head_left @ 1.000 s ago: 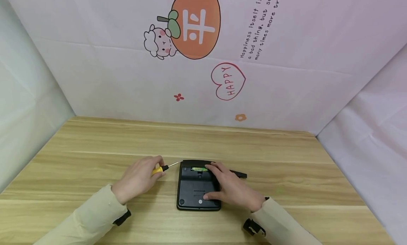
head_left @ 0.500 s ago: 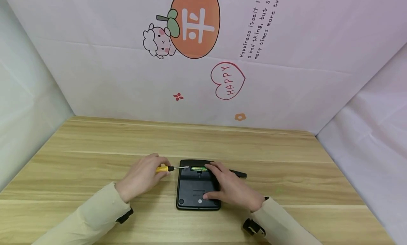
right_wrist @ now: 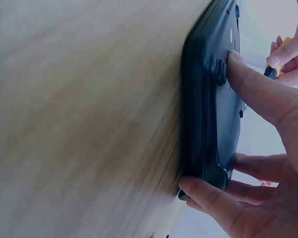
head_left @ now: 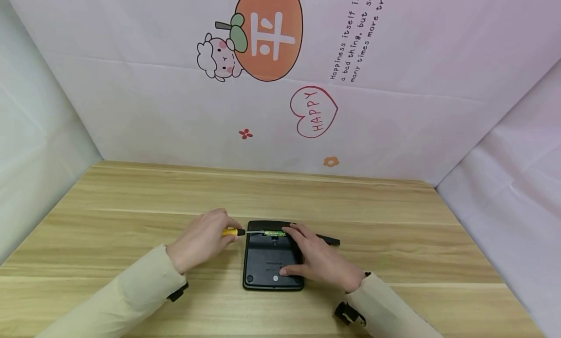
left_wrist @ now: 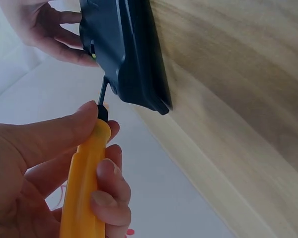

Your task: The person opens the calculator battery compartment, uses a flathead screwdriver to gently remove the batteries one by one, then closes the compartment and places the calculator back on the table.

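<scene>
A black calculator [head_left: 265,262] lies face down on the table, its battery recess uncovered with a green battery [head_left: 274,234] in it. My left hand [head_left: 202,241] grips a yellow-handled screwdriver [left_wrist: 84,191], thumb and fingers wrapped round the handle. The metal shaft points right, its tip at the left end of the battery; whether it touches the battery is too small to tell. My right hand [head_left: 325,258] holds the calculator by its right side, thumb on the back face and fingers near the battery and the far edge.
A narrow black strip-shaped piece [head_left: 328,239] lies right of the calculator, partly behind my right hand. The wooden table [head_left: 144,197] ends at a printed white cloth [head_left: 175,114] at the back. White cloth also hangs on both sides.
My left hand has moved right with the screwdriver, bringing its tip from the calculator's far left corner to the battery's left end. My right hand stays in place on the calculator.
</scene>
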Tool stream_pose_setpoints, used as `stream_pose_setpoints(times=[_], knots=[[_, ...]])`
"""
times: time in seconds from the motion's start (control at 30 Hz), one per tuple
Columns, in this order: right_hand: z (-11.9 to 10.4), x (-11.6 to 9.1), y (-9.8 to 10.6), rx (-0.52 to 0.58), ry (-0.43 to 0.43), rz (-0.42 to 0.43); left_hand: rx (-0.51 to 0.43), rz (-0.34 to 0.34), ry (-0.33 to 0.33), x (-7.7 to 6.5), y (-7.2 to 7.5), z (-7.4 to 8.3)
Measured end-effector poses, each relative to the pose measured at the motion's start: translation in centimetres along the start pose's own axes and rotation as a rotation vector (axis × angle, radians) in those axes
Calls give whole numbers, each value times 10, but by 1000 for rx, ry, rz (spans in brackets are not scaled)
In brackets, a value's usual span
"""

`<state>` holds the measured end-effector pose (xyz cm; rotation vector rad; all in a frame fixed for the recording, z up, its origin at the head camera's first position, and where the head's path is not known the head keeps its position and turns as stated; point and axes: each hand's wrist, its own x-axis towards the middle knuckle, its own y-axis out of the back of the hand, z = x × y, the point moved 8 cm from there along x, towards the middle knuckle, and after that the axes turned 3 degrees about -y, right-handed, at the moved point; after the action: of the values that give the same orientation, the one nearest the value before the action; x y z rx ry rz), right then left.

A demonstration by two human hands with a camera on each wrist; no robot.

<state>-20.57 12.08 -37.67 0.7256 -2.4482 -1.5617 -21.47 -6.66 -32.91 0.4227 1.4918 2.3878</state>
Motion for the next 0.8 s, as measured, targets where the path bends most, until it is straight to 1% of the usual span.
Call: stream_pose_setpoints(times=[0.17,0.33,0.53,0.73,0.8], knots=[[0,1,0,-9,6,8,-9,-22,17,4,3,4],[1,1,-1,-10,1,6,12,-42,9,8,7,13],[1,1,0,-11,0,12,75,-63,-6,16,11,23],[1,2,0,-8,1,16,177,-105,-27,24,11,38],[0,1,0,-6,1,15,215,-107,-29,26,12,43]])
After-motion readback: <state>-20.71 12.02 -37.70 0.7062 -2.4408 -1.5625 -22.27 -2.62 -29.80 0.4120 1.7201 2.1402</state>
